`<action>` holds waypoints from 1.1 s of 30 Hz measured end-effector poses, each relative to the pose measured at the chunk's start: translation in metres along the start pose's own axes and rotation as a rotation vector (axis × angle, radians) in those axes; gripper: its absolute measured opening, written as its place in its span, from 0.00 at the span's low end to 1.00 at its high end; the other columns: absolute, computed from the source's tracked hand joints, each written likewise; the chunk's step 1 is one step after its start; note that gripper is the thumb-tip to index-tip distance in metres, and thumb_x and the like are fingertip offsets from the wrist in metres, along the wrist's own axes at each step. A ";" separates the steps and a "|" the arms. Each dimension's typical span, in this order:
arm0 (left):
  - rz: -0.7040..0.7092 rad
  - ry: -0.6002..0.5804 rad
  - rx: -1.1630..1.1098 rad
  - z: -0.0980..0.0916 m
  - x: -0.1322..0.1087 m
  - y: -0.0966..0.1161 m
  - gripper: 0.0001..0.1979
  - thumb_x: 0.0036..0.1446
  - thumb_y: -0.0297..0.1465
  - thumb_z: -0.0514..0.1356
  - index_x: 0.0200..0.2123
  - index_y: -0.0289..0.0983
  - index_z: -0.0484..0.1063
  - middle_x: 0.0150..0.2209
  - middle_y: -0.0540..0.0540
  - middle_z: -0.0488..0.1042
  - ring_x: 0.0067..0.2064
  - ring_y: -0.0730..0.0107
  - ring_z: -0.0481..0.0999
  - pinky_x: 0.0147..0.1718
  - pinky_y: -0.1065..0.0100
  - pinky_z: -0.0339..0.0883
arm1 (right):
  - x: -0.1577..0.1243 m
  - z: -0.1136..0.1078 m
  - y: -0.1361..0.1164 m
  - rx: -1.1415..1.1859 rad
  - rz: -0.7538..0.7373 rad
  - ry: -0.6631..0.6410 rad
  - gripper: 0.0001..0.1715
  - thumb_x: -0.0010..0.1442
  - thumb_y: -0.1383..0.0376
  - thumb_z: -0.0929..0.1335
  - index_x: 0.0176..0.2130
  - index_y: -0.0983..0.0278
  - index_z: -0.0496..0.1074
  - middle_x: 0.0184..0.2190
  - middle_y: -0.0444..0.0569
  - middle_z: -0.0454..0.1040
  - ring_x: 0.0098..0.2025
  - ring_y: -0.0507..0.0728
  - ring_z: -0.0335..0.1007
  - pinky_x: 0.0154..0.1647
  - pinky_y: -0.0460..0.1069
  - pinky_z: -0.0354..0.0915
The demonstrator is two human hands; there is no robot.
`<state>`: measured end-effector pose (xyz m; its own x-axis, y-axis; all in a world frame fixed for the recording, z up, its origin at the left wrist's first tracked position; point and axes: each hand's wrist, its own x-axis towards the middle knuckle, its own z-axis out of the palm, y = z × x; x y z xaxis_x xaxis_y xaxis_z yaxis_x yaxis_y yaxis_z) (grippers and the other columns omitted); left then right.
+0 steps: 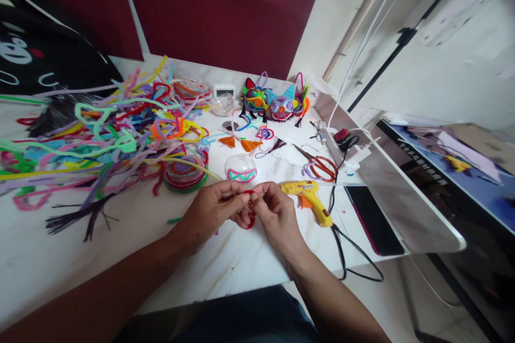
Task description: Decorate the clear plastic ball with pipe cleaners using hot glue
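Navy cloth (pixel 241 319) at the bottom centre of the frame runs out past the lower edge, and both forearms are cut off too. At the centre the left hand (pixel 209 214) and right hand (pixel 278 214) meet, the fingers of each clamped on a small red piece (pixel 251 221); they cover much of it, so its full shape cannot be told. Right of centre lies a yellow glue gun (pixel 309 193), its front end lost behind the right hand. Just beyond the fingers, a clear dome (pixel 240 163) with wavy pink and teal strips rests on the pale surface (pixel 217 273). Farther off lie orange-handled scissors (pixel 326 169). Coloured fuzzy stems (pixel 120 118) crowd the left, too tangled to tell strand from strand. At upper centre, decorated balls (pixel 280 108) overlap, the rightmost partly hidden. Beside them, a white device (pixel 225 87) has an unreadable screen. At upper left, a black item (pixel 48 48) with white lines is cut off by the frame's edge.
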<state>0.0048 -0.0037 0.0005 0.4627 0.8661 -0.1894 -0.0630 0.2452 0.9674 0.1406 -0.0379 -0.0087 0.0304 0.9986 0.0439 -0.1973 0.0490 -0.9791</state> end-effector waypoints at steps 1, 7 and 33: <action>-0.001 0.008 -0.004 0.001 0.000 0.001 0.13 0.51 0.37 0.65 0.32 0.33 0.71 0.21 0.50 0.74 0.23 0.72 0.75 0.23 0.72 0.68 | 0.000 0.000 0.000 -0.005 -0.002 0.005 0.13 0.59 0.57 0.68 0.32 0.61 0.63 0.19 0.38 0.68 0.19 0.49 0.64 0.23 0.46 0.65; 0.002 0.026 -0.003 0.001 0.000 0.001 0.11 0.51 0.36 0.65 0.30 0.34 0.71 0.21 0.50 0.74 0.24 0.71 0.75 0.24 0.72 0.68 | 0.000 -0.002 0.003 -0.016 0.008 -0.016 0.13 0.61 0.57 0.68 0.33 0.61 0.62 0.20 0.39 0.69 0.20 0.49 0.65 0.24 0.46 0.64; 0.014 -0.016 0.098 -0.002 0.001 -0.001 0.13 0.51 0.39 0.63 0.31 0.34 0.71 0.21 0.48 0.76 0.24 0.68 0.77 0.24 0.70 0.69 | -0.002 -0.004 0.005 -0.078 0.015 -0.016 0.06 0.59 0.66 0.65 0.31 0.61 0.61 0.18 0.37 0.69 0.20 0.50 0.67 0.23 0.45 0.62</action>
<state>0.0039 -0.0019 -0.0011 0.4765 0.8618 -0.1740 0.0171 0.1888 0.9819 0.1432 -0.0400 -0.0148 0.0120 0.9994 0.0315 -0.1207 0.0327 -0.9922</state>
